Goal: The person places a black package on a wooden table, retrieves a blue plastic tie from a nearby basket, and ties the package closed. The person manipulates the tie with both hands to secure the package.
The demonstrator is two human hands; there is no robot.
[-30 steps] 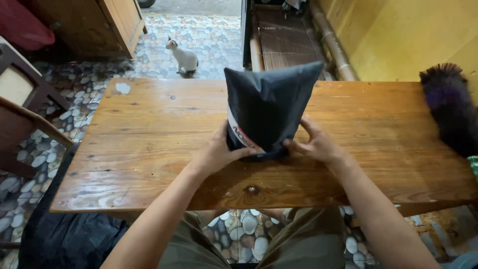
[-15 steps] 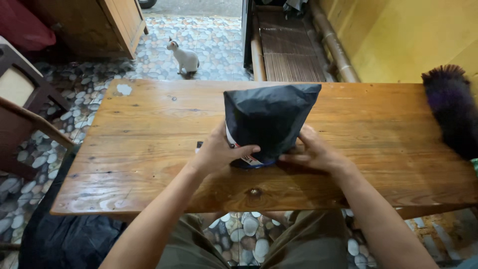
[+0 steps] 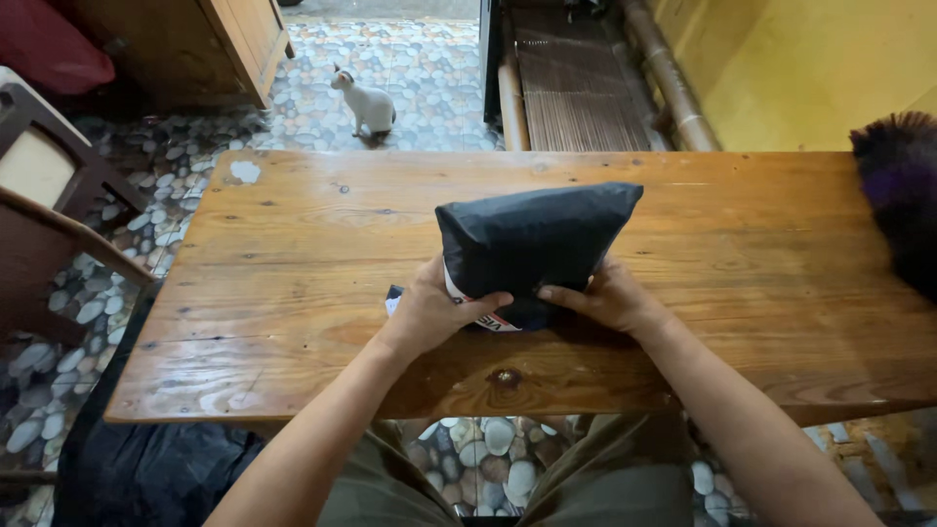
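We held a black plastic parcel [image 3: 532, 244] between both hands at the near middle of the wooden tabletop [image 3: 293, 254]. Our left hand [image 3: 434, 312] clasped its lower left side, the thumb laid across the front and the fingers hidden behind, so that grip was closed on the parcel. Our right hand [image 3: 610, 298] pressed against the lower right side, one finger stretched flat along the bottom edge and the rest tucked behind; it too was grasping the parcel. The parcel stood tilted, its wide upper edge leaning away from us and to the right, its narrow lower end resting on the wood, where a white label with a red stripe [image 3: 478, 310] showed under our left thumb.

A dark feather duster [image 3: 903, 195] lay at the right end of the tabletop, well apart from the parcel. Beyond the far edge a white cat [image 3: 363, 100] sat on the pebble floor [image 3: 429, 68], beside a wooden cabinet [image 3: 210, 44]. A wooden chair [image 3: 49, 195] stood to our left.
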